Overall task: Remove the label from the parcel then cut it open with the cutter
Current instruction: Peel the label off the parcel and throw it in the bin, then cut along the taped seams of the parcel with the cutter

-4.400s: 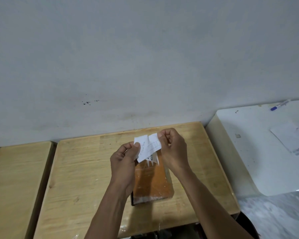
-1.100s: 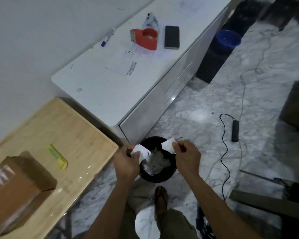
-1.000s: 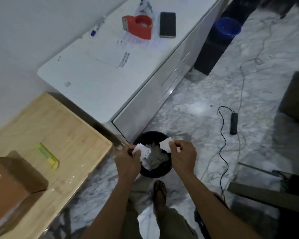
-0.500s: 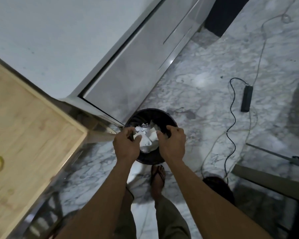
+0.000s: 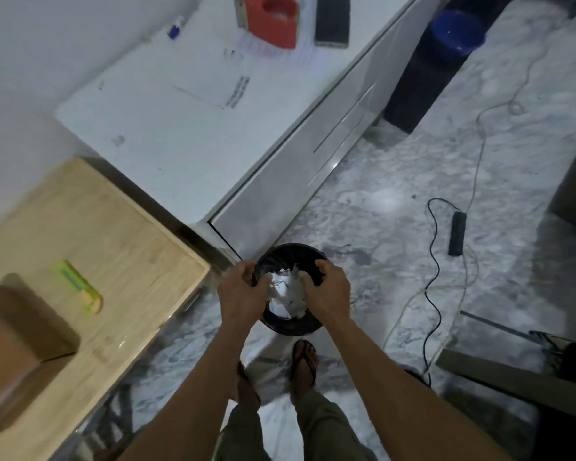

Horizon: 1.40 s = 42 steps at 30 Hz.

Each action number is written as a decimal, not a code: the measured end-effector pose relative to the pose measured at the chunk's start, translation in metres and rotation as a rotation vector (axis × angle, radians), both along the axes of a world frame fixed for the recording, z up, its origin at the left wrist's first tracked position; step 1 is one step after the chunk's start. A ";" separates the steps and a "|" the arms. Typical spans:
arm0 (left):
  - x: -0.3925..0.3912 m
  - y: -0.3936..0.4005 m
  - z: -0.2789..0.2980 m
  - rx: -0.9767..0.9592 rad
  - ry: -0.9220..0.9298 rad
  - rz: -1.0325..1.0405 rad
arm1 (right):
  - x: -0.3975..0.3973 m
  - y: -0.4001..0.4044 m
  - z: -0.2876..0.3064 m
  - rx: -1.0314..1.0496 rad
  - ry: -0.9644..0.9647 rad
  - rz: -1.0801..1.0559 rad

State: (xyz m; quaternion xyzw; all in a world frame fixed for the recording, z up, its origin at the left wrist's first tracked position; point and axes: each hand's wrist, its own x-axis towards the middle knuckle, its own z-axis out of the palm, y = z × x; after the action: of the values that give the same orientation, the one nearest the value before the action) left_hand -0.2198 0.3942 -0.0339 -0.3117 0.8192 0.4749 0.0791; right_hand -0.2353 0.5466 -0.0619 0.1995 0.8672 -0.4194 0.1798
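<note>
Over the marble floor [image 5: 379, 211], at centre frame, both arms reaching down to a black bin [image 5: 291, 327]. At 9 o'clock from there, the wooden bench [image 5: 120, 234], carrying the brown parcel [image 5: 17, 337] at its near left corner, partly cut off by the frame edge, and the yellow-green cutter [image 5: 77, 287] just beyond it, lying flat, long axis running from 10 to 4 o'clock. At 12 o'clock, a white cabinet [image 5: 187, 134] with a red tape dispenser [image 5: 270, 19] and a dark phone [image 5: 332, 18].

Left hand [image 5: 241, 294] and right hand [image 5: 328, 289] apart, one at each side of the bin mouth, fingers curled inward over white paper scraps [image 5: 288, 299]. Impossible to tell whether either pinches a piece or has let go; fingertips hidden behind knuckles and rim.

Likely next: a turn back toward 9 o'clock for the cutter, left hand the nearer. Parcel's top face blurred; no label remnant discernible.
</note>
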 end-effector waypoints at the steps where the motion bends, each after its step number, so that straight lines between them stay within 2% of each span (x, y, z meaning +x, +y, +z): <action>1: 0.001 -0.001 0.015 -0.010 0.026 0.012 | 0.000 0.000 0.013 -0.024 0.014 0.003; 7: 0.025 -0.015 0.082 0.008 0.085 0.108 | 0.001 -0.010 0.074 -0.118 0.050 0.064; 14: 0.078 -0.056 0.118 -0.023 0.187 0.233 | 0.015 -0.049 0.115 -0.234 0.119 0.194; 24: 0.197 -0.146 0.131 -0.044 0.205 0.467 | 0.071 -0.152 0.146 -0.317 0.125 0.477; 33: 0.302 -0.204 0.112 -0.146 0.160 0.674 | 0.127 -0.243 0.140 -0.281 0.077 0.686; 42: 0.290 -0.262 0.100 -0.224 0.140 0.801 | 0.118 -0.329 0.135 -0.272 0.156 0.749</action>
State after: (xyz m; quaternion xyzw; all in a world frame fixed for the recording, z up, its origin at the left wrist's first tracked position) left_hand 0.0706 0.1320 0.0665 -0.5791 0.6832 0.3962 -0.2020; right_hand -0.1175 0.2180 0.0730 -0.1884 0.8275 -0.4495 0.2786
